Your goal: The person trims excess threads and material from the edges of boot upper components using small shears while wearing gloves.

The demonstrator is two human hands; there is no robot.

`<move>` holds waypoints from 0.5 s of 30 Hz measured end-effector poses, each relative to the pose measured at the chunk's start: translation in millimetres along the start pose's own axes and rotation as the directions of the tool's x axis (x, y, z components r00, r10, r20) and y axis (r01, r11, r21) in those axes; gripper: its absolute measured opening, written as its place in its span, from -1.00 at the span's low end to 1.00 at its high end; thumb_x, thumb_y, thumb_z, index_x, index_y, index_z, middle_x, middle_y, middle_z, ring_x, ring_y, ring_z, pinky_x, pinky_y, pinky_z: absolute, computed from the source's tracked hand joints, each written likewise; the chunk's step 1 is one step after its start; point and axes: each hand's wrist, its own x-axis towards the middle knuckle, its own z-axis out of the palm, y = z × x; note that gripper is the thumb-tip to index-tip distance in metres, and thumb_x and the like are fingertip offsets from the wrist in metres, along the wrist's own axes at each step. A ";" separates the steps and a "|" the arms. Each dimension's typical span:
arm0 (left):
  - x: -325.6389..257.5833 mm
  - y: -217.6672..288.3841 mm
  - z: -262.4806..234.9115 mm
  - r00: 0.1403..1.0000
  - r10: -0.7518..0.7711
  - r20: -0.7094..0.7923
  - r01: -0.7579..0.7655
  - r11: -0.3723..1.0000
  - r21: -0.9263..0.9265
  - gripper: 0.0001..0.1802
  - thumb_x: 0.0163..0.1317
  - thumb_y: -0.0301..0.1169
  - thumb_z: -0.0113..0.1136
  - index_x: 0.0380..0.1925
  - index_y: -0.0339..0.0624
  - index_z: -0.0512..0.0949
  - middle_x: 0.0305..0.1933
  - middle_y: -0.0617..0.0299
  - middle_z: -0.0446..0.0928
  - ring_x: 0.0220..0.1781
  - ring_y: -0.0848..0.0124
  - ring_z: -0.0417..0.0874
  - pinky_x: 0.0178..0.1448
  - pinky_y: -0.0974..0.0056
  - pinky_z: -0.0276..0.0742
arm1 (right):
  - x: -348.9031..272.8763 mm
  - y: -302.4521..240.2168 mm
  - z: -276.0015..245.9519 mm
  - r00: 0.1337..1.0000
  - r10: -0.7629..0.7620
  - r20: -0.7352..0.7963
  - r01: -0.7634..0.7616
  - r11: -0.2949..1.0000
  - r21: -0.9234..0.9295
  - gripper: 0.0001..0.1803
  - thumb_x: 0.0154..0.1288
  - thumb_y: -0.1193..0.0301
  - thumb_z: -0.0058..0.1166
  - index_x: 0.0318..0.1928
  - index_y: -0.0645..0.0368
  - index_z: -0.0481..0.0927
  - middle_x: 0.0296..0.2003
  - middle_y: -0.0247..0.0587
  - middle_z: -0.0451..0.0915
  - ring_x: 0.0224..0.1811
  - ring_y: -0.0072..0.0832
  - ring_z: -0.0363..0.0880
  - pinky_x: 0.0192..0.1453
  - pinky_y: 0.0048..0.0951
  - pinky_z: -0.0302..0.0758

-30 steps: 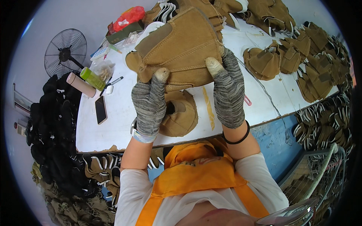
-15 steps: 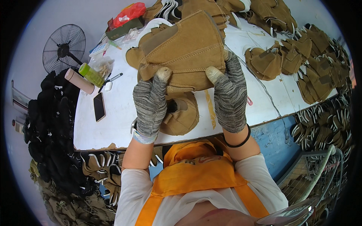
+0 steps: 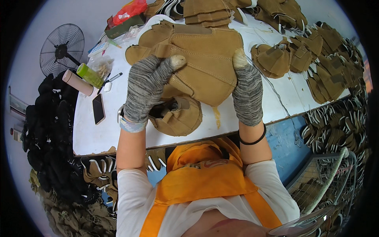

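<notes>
Between my two gloved hands is a brown suede boot upper (image 3: 207,59) with double stitched seams, held up above the white table (image 3: 94,136). My left hand (image 3: 148,81), in a grey knit glove with a bare-looking pale thumb tip, grips its left side, thumb on top. On its right edge my right hand (image 3: 248,87), gloved alike, closes with the thumb on the near face; the fingers behind are hidden. Just below the held piece, a second brown upper (image 3: 177,118) rests on the table, its dark opening showing.
Stacks of brown uppers (image 3: 207,12) lie along the back, with more pieces (image 3: 272,61) at the right. On the left are a phone (image 3: 98,108), a green bottle (image 3: 90,75), a pink flask (image 3: 77,82) and a fan (image 3: 61,51). A wire cart (image 3: 323,185) stands lower right.
The held upper has turned clockwise, its stitched panel now slanting down to the right. My left hand has shifted left and upward; my right hand still grips the right edge.
</notes>
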 end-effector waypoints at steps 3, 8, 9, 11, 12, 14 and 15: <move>2.3 10.8 25.9 0.923 0.214 -0.319 -0.304 0.915 -0.266 -0.65 0.23 -0.29 0.20 -0.08 -0.30 0.54 -0.25 0.20 0.58 -0.24 0.45 0.57 -0.15 0.38 0.48 | -0.9 9.9 -9.8 0.995 -0.066 -0.075 0.063 0.997 -0.037 -0.45 0.39 0.04 -0.09 -0.06 0.37 0.54 -0.23 -0.13 0.62 -0.19 -0.51 0.60 -0.08 -0.52 0.54; -69.6 30.7 52.9 0.970 0.212 0.116 -0.114 0.823 -0.557 -0.61 0.21 -0.20 0.21 -0.11 -0.29 0.54 -0.18 0.19 0.56 -0.09 0.39 0.55 0.02 0.31 0.45 | -6.9 -2.0 -18.9 0.996 0.032 -0.082 0.004 0.916 0.401 -0.32 0.37 0.06 -0.07 0.22 0.41 0.23 0.16 0.03 0.36 0.21 -0.29 0.37 0.29 -0.32 0.36; -77.1 37.3 66.8 0.925 0.203 0.322 0.009 0.835 -0.551 -0.62 0.22 -0.22 0.20 -0.09 -0.28 0.53 -0.18 0.21 0.55 -0.09 0.44 0.54 0.01 0.35 0.45 | -8.8 0.5 -20.5 0.997 0.036 -0.074 -0.004 0.916 0.401 -0.31 0.37 0.06 -0.07 0.23 0.42 0.21 0.18 0.05 0.34 0.23 -0.28 0.34 0.32 -0.30 0.32; -73.6 5.3 111.5 0.925 0.068 0.374 0.142 0.850 -0.507 -0.46 0.23 -0.33 0.21 0.18 -0.22 0.31 -0.02 0.23 0.43 -0.03 0.52 0.45 0.06 0.41 0.43 | -14.5 8.9 -24.8 0.997 0.051 -0.063 -0.022 0.917 0.399 -0.28 0.36 0.06 -0.06 0.24 0.44 0.18 0.22 0.07 0.29 0.26 -0.24 0.29 0.37 -0.27 0.24; -66.5 -8.1 132.2 0.944 0.010 0.330 0.243 0.656 -0.714 -0.43 0.21 -0.20 0.21 0.16 -0.22 0.33 -0.10 0.24 0.45 -0.01 0.47 0.45 0.12 0.34 0.38 | -17.6 11.7 -27.2 0.996 0.069 -0.055 -0.042 0.920 0.391 -0.29 0.33 0.02 -0.03 0.18 0.42 0.23 0.12 0.01 0.34 0.17 -0.30 0.33 0.27 -0.32 0.30; -53.8 -6.5 158.3 0.984 0.011 0.180 0.170 0.284 -0.944 -0.36 0.23 -0.09 0.18 0.20 -0.21 0.29 -0.11 0.26 0.48 0.02 0.43 0.45 0.20 0.22 0.32 | -24.9 15.2 -33.0 0.994 0.100 -0.033 -0.082 0.932 0.353 -0.34 0.30 -0.06 -0.01 0.03 0.36 0.38 -0.10 -0.16 0.45 -0.06 -0.48 0.42 0.01 -0.49 0.40; -48.3 -6.8 159.9 0.974 0.060 0.218 0.207 0.151 -0.966 -0.36 0.24 -0.09 0.17 0.21 -0.20 0.28 -0.06 0.26 0.47 0.03 0.43 0.45 0.22 0.22 0.31 | -26.6 17.1 -35.2 0.992 0.109 -0.061 -0.083 0.940 0.330 -0.35 0.27 -0.10 0.01 -0.03 0.32 0.44 -0.16 -0.23 0.49 -0.16 -0.56 0.44 -0.10 -0.56 0.41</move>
